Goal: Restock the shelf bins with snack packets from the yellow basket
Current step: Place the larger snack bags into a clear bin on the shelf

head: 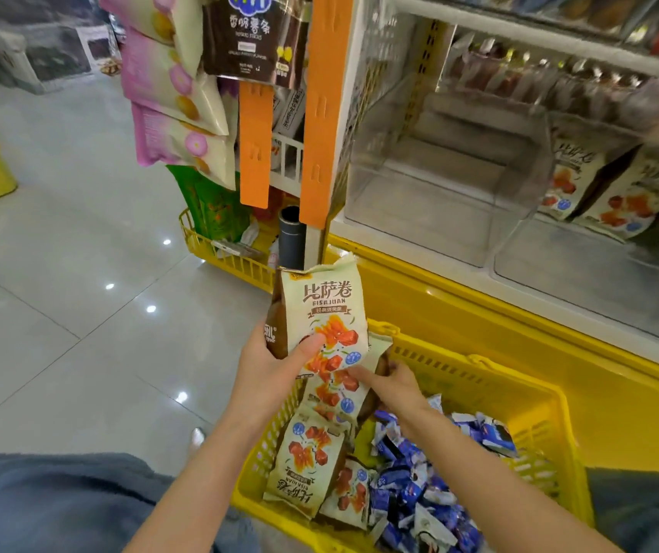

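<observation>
My left hand (268,363) grips a cream snack packet (325,309) with red and orange print, held upright above the left rim of the yellow basket (519,393). Just below it, my right hand (389,383) pinches a second packet of the same kind (333,395) that stands in the basket. More cream packets (307,461) lie in the basket's left part, and several small blue and white packets (419,484) fill its middle. Clear shelf bins (431,201) stand above; the bin to the right holds matching cream packets (619,193).
The shelf has a yellow base (459,309) right behind the basket. Orange hanging strips (321,113) with pink and brown snack bags hang at the shelf's left end, over a small yellow wire rack (220,249). Grey tiled floor (60,273) lies to the left.
</observation>
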The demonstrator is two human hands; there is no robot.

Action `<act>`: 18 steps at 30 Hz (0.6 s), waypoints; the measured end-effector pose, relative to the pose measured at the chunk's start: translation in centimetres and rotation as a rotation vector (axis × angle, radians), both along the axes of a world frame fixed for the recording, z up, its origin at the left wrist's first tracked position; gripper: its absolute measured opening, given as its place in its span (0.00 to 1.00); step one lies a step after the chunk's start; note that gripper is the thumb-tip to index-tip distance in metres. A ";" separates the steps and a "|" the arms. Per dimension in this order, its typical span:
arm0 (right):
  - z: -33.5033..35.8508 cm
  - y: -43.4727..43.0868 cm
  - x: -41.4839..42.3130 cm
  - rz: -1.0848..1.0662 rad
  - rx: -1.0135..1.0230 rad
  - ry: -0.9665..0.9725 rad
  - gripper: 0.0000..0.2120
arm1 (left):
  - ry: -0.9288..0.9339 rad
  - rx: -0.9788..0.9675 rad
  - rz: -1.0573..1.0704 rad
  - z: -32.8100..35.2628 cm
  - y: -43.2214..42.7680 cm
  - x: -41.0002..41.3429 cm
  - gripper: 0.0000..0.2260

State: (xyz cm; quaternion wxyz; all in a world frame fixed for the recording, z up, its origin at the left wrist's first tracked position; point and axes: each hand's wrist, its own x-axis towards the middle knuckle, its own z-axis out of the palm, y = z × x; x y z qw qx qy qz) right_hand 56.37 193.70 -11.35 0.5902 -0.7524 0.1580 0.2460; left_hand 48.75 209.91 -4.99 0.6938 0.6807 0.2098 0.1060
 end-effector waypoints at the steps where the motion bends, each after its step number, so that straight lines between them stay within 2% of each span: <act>1: 1.1 -1.0 0.1 -0.005 0.006 -0.030 0.23 | -0.019 0.009 -0.012 0.7 -0.4 0.4 0.14; 4: 5.6 -4.5 0.7 -0.002 -0.007 -0.133 0.26 | -0.071 0.069 -0.064 3.0 -1.7 1.8 0.16; 7: 10.4 -8.1 1.4 -0.007 -0.066 -0.251 0.26 | -0.137 0.147 -0.117 5.7 -3.2 3.7 0.14; 10: 15.7 -11.7 2.1 -0.033 -0.106 -0.381 0.19 | -0.223 0.194 -0.157 8.8 -4.7 6.0 0.09; 11: 17.6 -12.7 2.3 -0.053 -0.119 -0.422 0.19 | -0.239 0.188 -0.179 9.8 -5.2 6.6 0.09; 14: 22.4 -15.8 3.3 -0.159 -0.131 -0.570 0.30 | -0.283 0.109 -0.216 12.0 -6.7 8.5 0.13; 16: 24.5 -17.5 4.1 -0.256 -0.152 -0.678 0.30 | -0.307 0.056 -0.232 12.8 -8.0 9.5 0.18; 18: 25.4 -19.0 5.5 -0.328 -0.159 -0.710 0.30 | -0.322 0.021 -0.242 13.2 -9.2 10.5 0.17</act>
